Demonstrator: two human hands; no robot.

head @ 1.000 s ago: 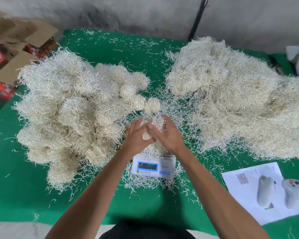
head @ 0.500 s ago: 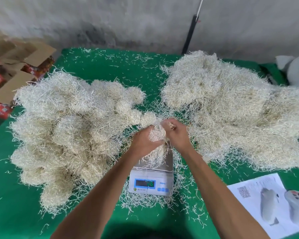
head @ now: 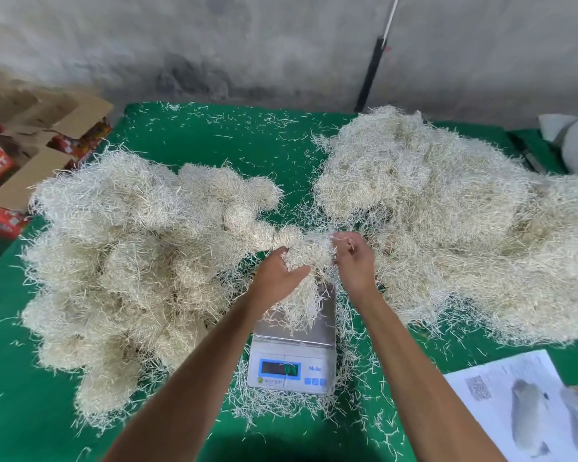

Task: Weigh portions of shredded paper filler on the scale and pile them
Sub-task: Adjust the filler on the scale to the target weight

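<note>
scale (head: 292,358): white digital unit, centre-near on the green table (head: 214,141); steel pan mostly bare, lower strands of the held portion trail onto it; display lit, digits unreadable.
held portion (head: 306,271): clump of shredded paper filler above the far half of the pan, between both hands.
left pile (head: 141,261): rounded wads heaped left of the scale, reaching almost to the left hand.
right pile (head: 447,221): loose, larger mound right and far of the scale.
loose shreds (head: 281,405): scattered round the scale base and across the far table.
cardboard boxes (head: 47,135): far left, off the table edge, flaps open, red packets inside.
printed sheet (head: 528,408): near right, QR code and product photos on it.
left hand (head: 277,275): forearm in from near-left, back of hand up; grip curled round the clump's left side, thumb on the near side.
right hand (head: 354,261): forearm in from near-right; grip pinching strands at the clump's upper right edge, fingers curled.
black pole (head: 371,75): leans on the far wall.
</note>
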